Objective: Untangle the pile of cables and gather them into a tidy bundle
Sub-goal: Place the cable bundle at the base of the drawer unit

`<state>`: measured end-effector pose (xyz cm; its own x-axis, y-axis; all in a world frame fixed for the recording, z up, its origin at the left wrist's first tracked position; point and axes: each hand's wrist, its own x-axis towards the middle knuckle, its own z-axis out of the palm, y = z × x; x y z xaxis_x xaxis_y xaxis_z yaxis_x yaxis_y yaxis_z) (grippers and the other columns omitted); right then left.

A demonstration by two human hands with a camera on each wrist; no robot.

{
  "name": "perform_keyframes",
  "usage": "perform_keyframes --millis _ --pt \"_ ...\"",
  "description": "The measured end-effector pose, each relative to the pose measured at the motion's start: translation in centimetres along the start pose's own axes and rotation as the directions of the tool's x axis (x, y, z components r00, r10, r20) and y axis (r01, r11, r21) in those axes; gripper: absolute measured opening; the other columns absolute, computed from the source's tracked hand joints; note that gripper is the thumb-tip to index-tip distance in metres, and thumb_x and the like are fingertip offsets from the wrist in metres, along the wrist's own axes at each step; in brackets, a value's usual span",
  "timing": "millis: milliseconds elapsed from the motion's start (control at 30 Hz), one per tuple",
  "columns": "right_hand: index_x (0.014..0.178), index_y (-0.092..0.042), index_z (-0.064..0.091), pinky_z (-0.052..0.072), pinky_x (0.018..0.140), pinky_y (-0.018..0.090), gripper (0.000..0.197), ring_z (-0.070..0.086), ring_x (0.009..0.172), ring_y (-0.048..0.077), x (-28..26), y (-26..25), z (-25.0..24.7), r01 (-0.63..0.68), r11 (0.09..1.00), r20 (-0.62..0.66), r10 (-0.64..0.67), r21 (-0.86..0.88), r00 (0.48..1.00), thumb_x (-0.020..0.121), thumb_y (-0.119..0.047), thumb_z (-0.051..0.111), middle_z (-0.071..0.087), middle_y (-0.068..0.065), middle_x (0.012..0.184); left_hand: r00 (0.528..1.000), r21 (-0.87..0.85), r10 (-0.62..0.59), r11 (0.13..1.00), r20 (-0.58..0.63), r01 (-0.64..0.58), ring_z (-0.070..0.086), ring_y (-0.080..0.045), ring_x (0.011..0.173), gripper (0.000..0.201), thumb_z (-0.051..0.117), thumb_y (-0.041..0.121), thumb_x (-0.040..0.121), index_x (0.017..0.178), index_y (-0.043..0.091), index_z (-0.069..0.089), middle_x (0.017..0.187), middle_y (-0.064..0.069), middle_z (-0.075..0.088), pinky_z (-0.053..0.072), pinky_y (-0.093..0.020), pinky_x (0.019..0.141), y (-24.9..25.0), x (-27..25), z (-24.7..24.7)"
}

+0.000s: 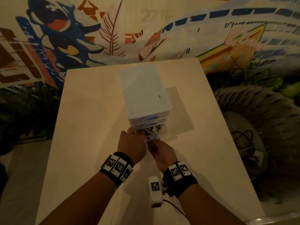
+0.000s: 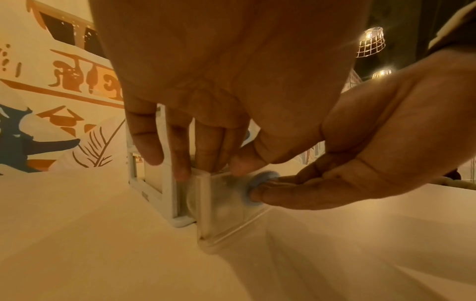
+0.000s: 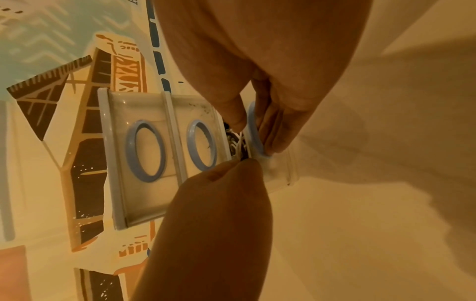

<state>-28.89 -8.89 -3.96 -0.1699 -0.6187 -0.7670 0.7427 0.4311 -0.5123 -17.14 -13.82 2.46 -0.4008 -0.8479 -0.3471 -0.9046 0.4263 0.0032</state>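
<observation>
Cables (image 1: 152,129), thin white and dark strands in a tangle, showing at frame centre of the head view inside the pulled-out bottom drawer (image 2: 226,205) of a small white plastic drawer unit (image 1: 144,95). Smooth, rounded-cornered casing, translucent drawer fronts, each with an oval pale-blue ring handle (image 3: 145,150); two upper drawers closed, bottom one slid partly forward. Contents of the upper drawers too unclear to tell. Left hand (image 1: 132,146) just left of centre, fingers reaching over the drawer's front rim into the opening, thumb pressed on the front panel, gripping the drawer's edge. Right hand (image 1: 162,153) just beside it, thumb and fingers pinching the bottom drawer's blue handle (image 2: 260,187). Both hands touching or nearly so, covering much of the opening, so most of the tangle hidden. Unit standing on a flat pale mat (image 1: 180,114) on a smooth, light wooden table (image 1: 90,111). Black wristbands with square black-and-white markers on both wrists. Painted mural (image 1: 65,38) across the upper frame; woven basket-like object (image 1: 259,111) with dark cords at right edge.
</observation>
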Motion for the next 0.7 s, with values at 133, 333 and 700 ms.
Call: perform_keyframes --millis 133,333,700 --pt "0.116 0.000 0.063 0.059 0.082 0.031 0.021 0.070 0.092 0.022 0.3 0.0 0.4 0.034 0.998 0.022 -0.032 -0.057 0.999 0.098 -0.010 0.062 0.069 0.015 0.110 1.000 -0.004 0.001 1.000 -0.004 -0.001 0.048 -0.029 0.117 0.047 0.040 0.031 0.097 0.142 0.021 0.046 0.131 -0.003 0.060 0.036 -0.039 0.094 0.1 -0.1 0.5" --pt "0.107 -0.002 0.069 0.057 0.092 0.034 0.013 0.070 0.098 0.025 0.7 -0.5 0.8 0.026 1.000 0.040 -0.027 0.005 0.999 0.097 -0.004 0.060 0.071 0.018 0.116 0.944 -0.218 0.044 0.968 -0.327 -0.120 0.065 -0.024 0.074 0.041 0.034 0.042 0.087 0.090 0.030 0.073 0.077 0.003 0.068 0.043 -0.030 0.061 -1.4 -1.6 -1.6" --pt "0.113 0.003 0.066 0.055 0.091 0.040 0.022 0.065 0.093 0.034 0.6 -1.9 2.5 -0.032 0.955 0.016 0.028 0.295 0.999 0.095 -0.002 0.053 0.066 0.022 0.108 0.917 -0.812 -0.278 0.578 -0.288 -0.079 0.052 -0.029 0.133 0.057 0.033 0.043 0.108 0.161 0.026 0.020 0.154 -0.006 0.047 0.043 -0.031 0.105 -4.3 1.2 -4.9"
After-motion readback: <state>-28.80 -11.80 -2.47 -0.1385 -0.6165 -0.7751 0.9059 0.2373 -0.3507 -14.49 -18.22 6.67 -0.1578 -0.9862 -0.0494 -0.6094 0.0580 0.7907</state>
